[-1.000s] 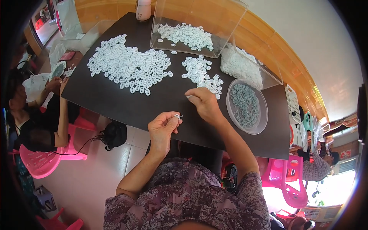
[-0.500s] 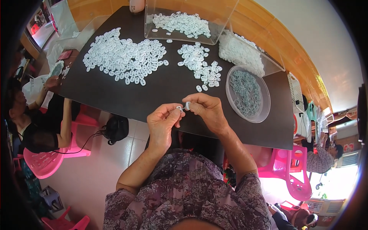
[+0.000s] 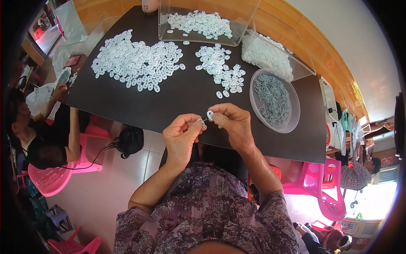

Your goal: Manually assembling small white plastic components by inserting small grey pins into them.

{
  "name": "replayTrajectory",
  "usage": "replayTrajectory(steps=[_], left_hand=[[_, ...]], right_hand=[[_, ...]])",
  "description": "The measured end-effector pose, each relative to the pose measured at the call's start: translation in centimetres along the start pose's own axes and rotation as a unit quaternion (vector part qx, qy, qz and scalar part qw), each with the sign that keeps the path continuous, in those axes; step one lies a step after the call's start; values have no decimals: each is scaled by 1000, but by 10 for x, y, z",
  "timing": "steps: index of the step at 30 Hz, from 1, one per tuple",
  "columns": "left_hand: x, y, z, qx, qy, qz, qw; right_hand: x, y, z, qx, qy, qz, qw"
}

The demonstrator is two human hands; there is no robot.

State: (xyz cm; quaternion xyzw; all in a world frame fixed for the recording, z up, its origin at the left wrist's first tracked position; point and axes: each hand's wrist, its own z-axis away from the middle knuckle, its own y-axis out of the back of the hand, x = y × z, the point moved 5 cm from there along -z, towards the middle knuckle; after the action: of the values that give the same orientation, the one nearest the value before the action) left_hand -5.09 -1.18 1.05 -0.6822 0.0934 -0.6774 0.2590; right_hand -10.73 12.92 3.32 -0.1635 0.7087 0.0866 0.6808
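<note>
In front of my chest, over the near table edge, both hands work close together. My right hand (image 3: 235, 125) is closed, pinching a small white oval plastic piece (image 3: 210, 114) with two holes between thumb and forefinger. My left hand (image 3: 181, 137) is closed on a small white piece (image 3: 201, 121), mostly hidden by the fingertips. A thin grey pin (image 3: 205, 120) shows between the two pieces; its ends are too small to make out. Beyond my hands lie a small pile of white ovals (image 3: 213, 61) and a larger pile (image 3: 139, 59) on its left.
On the dark table (image 3: 169, 103), a round clear tub (image 3: 294, 120) of grey pins stands right. Behind are a clear bin (image 3: 237, 39) with white ovals and a filled clear bag (image 3: 266, 57). A person (image 3: 55, 139) sits left; pink chairs (image 3: 330, 190) stand right.
The white oval in my right hand has turned, its two-holed face now showing. It sits slightly farther from my left fingertips, and the thin pin shows between them.
</note>
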Motion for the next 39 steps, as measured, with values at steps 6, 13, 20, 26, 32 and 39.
replayTrajectory(steps=[6,13,20,26,32,39], left_hand=[[-2,1,-1,16,1,-5,1000],[-5,4,-2,31,1,-16,999],[-6,4,-1,27,-18,0,999],[-6,5,0,21,-6,3,1000],[-9,3,-1,20,-10,3,1000],[-9,1,0,16,-14,3,1000]], right_hand=[[5,-2,0,18,-17,4,1000],[6,-7,0,18,5,9,1000],[4,-9,2,30,28,72,997],[2,-13,3,38,60,110,991],[-1,-16,5,41,97,157,982],[3,-19,9,36,110,168,979]])
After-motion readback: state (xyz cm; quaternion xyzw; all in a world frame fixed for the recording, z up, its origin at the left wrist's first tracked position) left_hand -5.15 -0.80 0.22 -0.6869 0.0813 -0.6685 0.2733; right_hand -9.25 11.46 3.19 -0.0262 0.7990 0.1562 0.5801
